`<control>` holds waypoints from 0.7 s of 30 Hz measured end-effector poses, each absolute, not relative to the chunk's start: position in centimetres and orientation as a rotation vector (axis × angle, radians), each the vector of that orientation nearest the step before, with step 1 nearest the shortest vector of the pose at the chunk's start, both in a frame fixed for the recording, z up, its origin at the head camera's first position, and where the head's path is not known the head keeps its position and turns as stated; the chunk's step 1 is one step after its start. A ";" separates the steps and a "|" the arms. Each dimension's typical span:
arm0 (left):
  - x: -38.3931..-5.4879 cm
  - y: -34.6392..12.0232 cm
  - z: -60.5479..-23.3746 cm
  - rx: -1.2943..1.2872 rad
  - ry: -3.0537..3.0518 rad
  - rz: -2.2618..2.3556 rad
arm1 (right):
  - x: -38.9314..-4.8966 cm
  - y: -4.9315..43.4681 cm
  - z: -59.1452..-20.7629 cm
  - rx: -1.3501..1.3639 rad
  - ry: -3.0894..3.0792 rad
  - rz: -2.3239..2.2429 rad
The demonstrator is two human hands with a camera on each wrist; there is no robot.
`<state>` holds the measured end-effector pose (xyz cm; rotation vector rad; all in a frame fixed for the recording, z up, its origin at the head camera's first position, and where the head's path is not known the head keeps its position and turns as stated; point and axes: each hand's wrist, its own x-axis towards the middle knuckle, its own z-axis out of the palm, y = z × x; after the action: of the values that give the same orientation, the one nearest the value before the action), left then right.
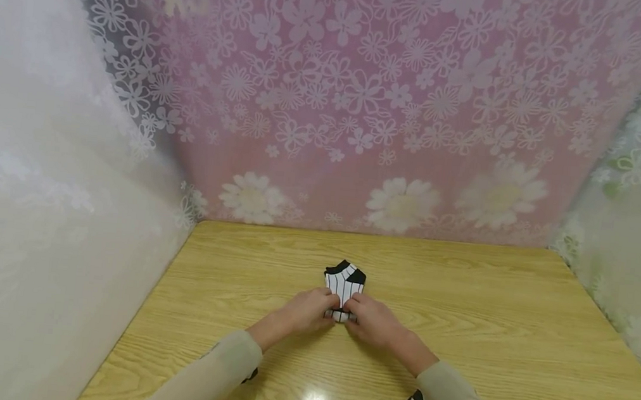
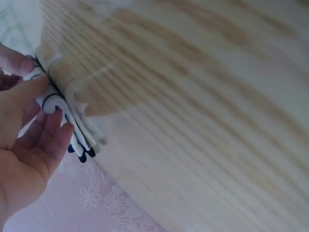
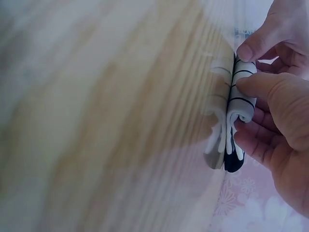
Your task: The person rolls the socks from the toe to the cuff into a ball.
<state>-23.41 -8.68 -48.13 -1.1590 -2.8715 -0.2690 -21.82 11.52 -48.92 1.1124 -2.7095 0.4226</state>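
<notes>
A pair of white socks [image 1: 344, 285] with thin black stripes and black heel and toe patches lies flat on the table, one layered on the other. Its near end is rolled over into a small fold, seen edge-on in the left wrist view as a curl of striped cloth [image 2: 52, 102]. My left hand [image 1: 311, 310] pinches the left side of this fold between thumb and fingers. On the right side, my right hand [image 1: 375, 320] pinches the same fold [image 3: 244, 99]. Both thumbs lie on the near side of the roll, fingers on the far side.
The wooden table [image 1: 460, 301] has a glossy surface with a bright reflection near the front. A pink flowered curtain [image 1: 363, 102] stands along its back edge. Pale sheets hang at the left [image 1: 68, 203] and right [image 1: 640, 209]. Dark straps show under both sleeves.
</notes>
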 end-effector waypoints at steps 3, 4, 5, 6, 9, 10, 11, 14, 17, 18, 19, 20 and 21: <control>-23.3 -8.5 -47.9 -1.137 -2.874 -0.269 | -21.8 11.6 -48.9 1.105 -2.705 0.441; -23.2 -8.5 -47.8 -1.135 -2.873 -0.264 | -21.8 11.6 -48.9 1.100 -2.703 0.445; -23.3 -8.4 -47.8 -1.134 -2.877 -0.267 | -21.8 11.7 -48.9 1.099 -2.699 0.451; -23.2 -8.4 -47.8 -1.136 -2.879 -0.277 | -21.8 11.7 -48.9 1.101 -2.692 0.449; -23.2 -8.4 -47.8 -1.134 -2.897 -0.322 | -21.8 11.7 -49.1 1.104 -2.688 0.413; -23.2 -8.4 -47.8 -1.131 -2.906 -0.343 | -21.8 11.7 -49.1 1.105 -2.687 0.404; -23.2 -8.4 -47.9 -1.126 -2.916 -0.366 | -21.8 11.7 -49.1 1.110 -2.684 0.397; -23.3 -8.4 -47.8 -1.108 -2.932 -0.423 | -22.0 11.6 -49.2 1.108 -2.680 0.417; -23.4 -8.4 -47.7 -1.099 -2.933 -0.436 | -22.2 11.6 -49.2 1.105 -2.689 0.473; -23.5 -8.4 -47.7 -1.098 -2.933 -0.439 | -22.4 11.6 -49.3 1.102 -2.697 0.491; -23.5 -8.4 -47.6 -1.095 -2.936 -0.441 | -22.4 11.6 -49.3 1.101 -2.704 0.508; -23.5 -8.4 -47.6 -1.093 -2.939 -0.441 | -22.5 11.6 -49.2 1.107 -2.710 0.516; -23.5 -8.4 -47.6 -1.092 -2.944 -0.440 | -22.6 11.6 -49.3 1.112 -2.717 0.522</control>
<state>-23.51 -8.39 -47.59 -1.0919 -2.9435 -0.4403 -22.59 11.64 -49.25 1.1120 -2.7174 0.5217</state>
